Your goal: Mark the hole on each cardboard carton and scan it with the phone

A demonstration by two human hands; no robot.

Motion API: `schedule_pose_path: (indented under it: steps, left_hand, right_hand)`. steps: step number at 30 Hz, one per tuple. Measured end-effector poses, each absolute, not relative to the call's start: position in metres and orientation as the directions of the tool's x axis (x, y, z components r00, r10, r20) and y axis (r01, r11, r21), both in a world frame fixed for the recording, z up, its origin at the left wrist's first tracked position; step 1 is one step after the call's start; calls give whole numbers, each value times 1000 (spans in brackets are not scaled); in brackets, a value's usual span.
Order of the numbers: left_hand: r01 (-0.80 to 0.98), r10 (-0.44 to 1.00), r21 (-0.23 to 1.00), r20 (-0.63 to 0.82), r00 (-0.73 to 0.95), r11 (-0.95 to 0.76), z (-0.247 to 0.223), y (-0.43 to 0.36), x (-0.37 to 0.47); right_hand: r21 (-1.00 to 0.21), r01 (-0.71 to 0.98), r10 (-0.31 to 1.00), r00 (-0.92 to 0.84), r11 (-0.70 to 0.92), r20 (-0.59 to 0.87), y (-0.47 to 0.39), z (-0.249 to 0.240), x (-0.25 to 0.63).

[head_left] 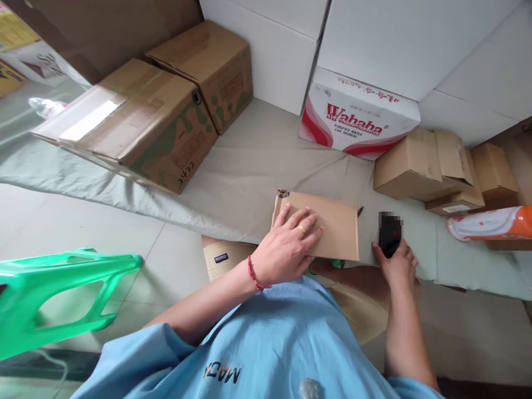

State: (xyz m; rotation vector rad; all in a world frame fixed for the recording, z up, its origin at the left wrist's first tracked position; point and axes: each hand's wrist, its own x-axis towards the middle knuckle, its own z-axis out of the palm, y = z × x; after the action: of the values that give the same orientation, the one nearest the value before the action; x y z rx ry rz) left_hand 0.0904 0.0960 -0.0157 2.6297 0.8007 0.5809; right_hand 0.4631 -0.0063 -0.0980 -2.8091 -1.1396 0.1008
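My left hand [288, 244] lies palm down with its fingers spread on a flat kraft-brown item [338, 227], perhaps a notebook or a flat carton. A small dark patterned patch shows at that item's upper left corner. Past its right edge pokes a thin dark tip [360, 211], maybe of a pen. Farther right, my right hand [399, 266] is closed round the near end of a black phone [389, 235], whose far end is pixelated. The phone is low over the cloth or resting on it; I cannot tell which.
Brown cartons [166, 138] stand on the cloth-covered table [257, 144] at left. Behind are a white and red Wahaba water box [359, 119] and white panels. Smaller brown boxes [415, 160] and an orange-white bottle-like package [490, 223] lie right. A green stool [83, 266] stands on the floor.
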Motion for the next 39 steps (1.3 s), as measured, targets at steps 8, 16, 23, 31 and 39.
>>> schedule_pose_path:
  steps: [8,16,23,31,39]
  left_hand:
    - [359,558,454,451,697,-815,-17,89,94]
    - [305,663,599,572,484,-740,-47,73,46]
    - [318,643,577,537,546,-752,-67,62,38]
    - [306,649,592,542,534,-746,-72,66,39]
    - [362,692,592,582,426,-720,-70,57,56]
  right_hand:
    - [-140,624,628,778,-769,18,0,-107,462]
    - [-132,607,616,787,-784,-42,6,-101,477]
    - [-180,514,537,834,-839,-122,2,-79,472]
    - [-586,413,568,817,-697,-100,-5,-49,444]
    - [-910,378,901,433,-168,14,14,-1,273]
